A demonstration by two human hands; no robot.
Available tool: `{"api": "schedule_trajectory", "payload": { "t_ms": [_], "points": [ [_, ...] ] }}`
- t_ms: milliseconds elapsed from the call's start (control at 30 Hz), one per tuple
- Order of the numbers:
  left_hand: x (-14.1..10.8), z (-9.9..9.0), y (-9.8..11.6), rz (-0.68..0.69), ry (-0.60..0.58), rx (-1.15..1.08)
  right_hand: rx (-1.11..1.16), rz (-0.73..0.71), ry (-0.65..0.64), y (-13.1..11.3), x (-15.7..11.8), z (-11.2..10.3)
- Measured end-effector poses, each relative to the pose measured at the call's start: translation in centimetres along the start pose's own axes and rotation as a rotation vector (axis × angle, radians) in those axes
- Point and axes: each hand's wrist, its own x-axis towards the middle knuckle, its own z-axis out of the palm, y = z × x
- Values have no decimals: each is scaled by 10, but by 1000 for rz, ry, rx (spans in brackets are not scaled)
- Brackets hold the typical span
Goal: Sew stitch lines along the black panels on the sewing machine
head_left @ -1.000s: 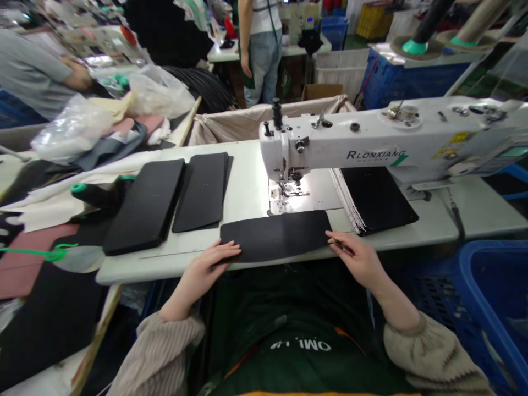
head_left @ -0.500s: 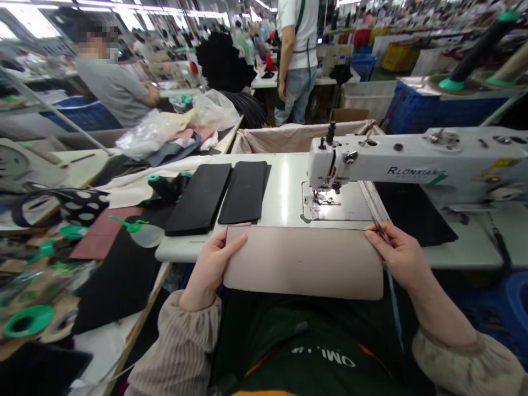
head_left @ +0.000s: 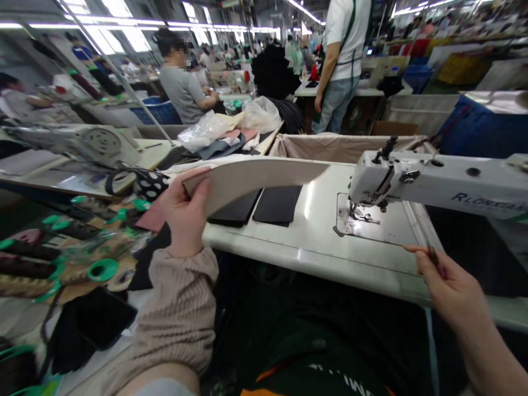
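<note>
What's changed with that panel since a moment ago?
The panel has flipped beige side up and lifted off the table, now bowed in the left hand alone; the right hand let go, keeping its small dark tool. The stacked black panels and sewing machine stayed.

Ceiling light strips (head_left: 136, 24) light everything brightly, leaving white glare on the sewing table (head_left: 307, 201). Wide-angle distortion bends the edges; the pale panel (head_left: 251, 181) looks sharp.

I've got my left hand (head_left: 187, 212) gripping one end of a long beige panel (head_left: 256, 181), raised so it bows into a shallow curve, far end free. My right hand (head_left: 449, 289), well apart, pinches a small thin dark tool (head_left: 434, 260); I can't tell exactly which tool.
</note>
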Motion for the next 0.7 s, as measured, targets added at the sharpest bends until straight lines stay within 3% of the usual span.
{"api": "schedule_trajectory", "payload": {
  "t_ms": [67,133,267,367,467,567,700],
  "points": [
    [24,-3,-24,161,-103,112,-107,-18,40,12,0,-7],
    [32,6,-55,199,-295,151,-212,-50,97,30,-2,-13],
    [6,28,-116,123,-662,287,-466,-50,32,74,-14,-24],
    [-22,32,-134,80,-767,372,-596,-66,-103,98,-24,-33],
    [-39,37,-123,80,-653,362,-665,-63,-90,110,-26,-42],
    [-53,58,-92,102,-532,247,-691,-109,-45,117,-21,-53],
    [-79,106,-38,170,-619,24,-653,-192,40,105,-17,-68]
  ]
}}
